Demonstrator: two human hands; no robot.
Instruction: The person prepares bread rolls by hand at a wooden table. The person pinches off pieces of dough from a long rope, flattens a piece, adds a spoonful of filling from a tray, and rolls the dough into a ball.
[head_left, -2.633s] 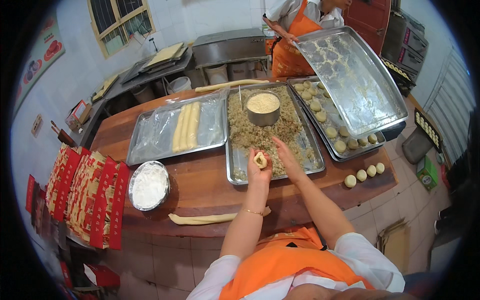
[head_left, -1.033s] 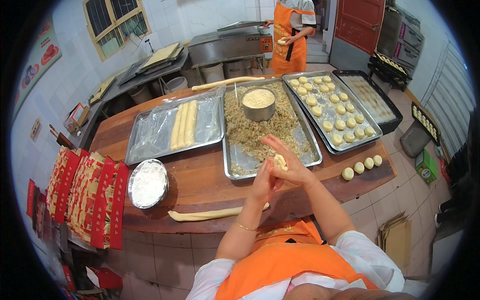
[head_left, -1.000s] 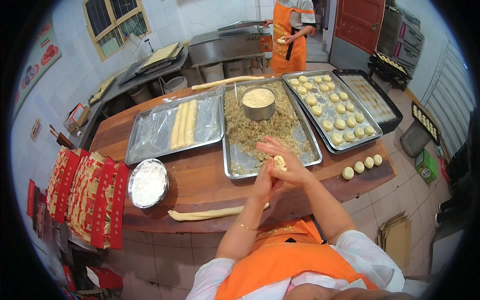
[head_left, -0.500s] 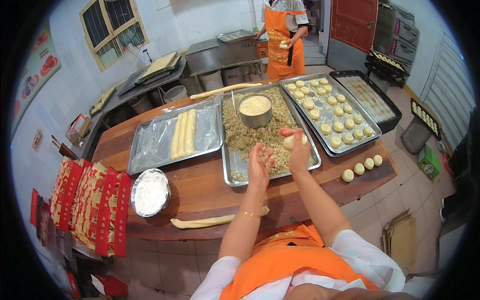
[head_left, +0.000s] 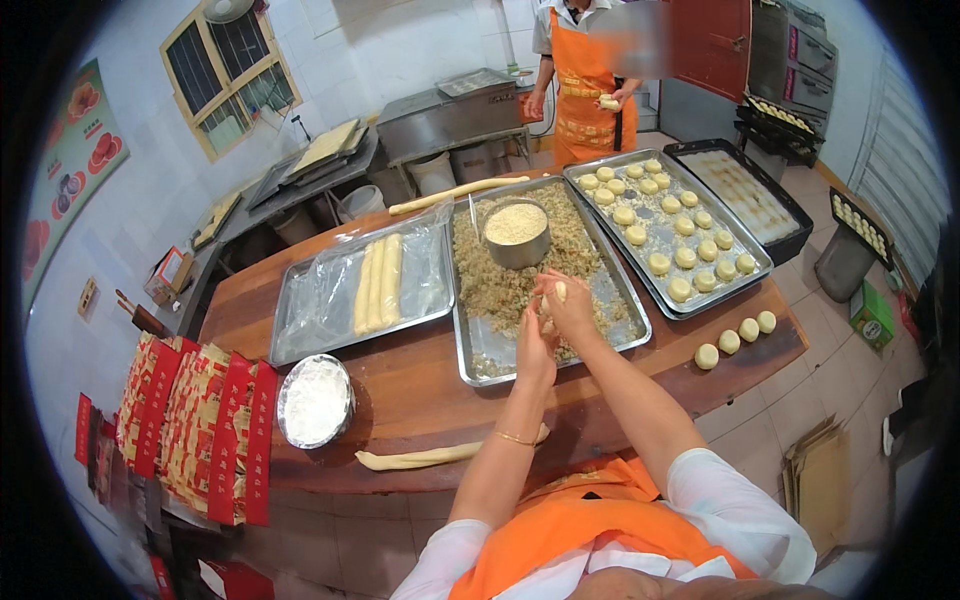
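Observation:
My left hand (head_left: 533,347) and my right hand (head_left: 572,306) are pressed together over the near right part of the tray of crumbly brown filling (head_left: 468,352). Between the fingers sits a small pale dough piece (head_left: 559,292), held by both hands. A metal bowl of pale crumbs (head_left: 516,233) stands in the far half of that tray. To the right lies a tray of round dough balls (head_left: 664,236). Several more dough balls (head_left: 737,337) sit in a row on the wooden table (head_left: 420,385).
A tray of dough logs under plastic (head_left: 372,285) lies left of the filling. A flour bowl (head_left: 314,401), a dough rope (head_left: 418,458) and stacked red-and-yellow packets (head_left: 195,425) are at the near left. A dark tray (head_left: 744,193) and a co-worker in an orange apron (head_left: 584,85) are at the back.
My hands, apart half a second ago with the right one raised holding the dough, have come together around it. Earlier the co-worker held a big tray over the table; it is gone from there.

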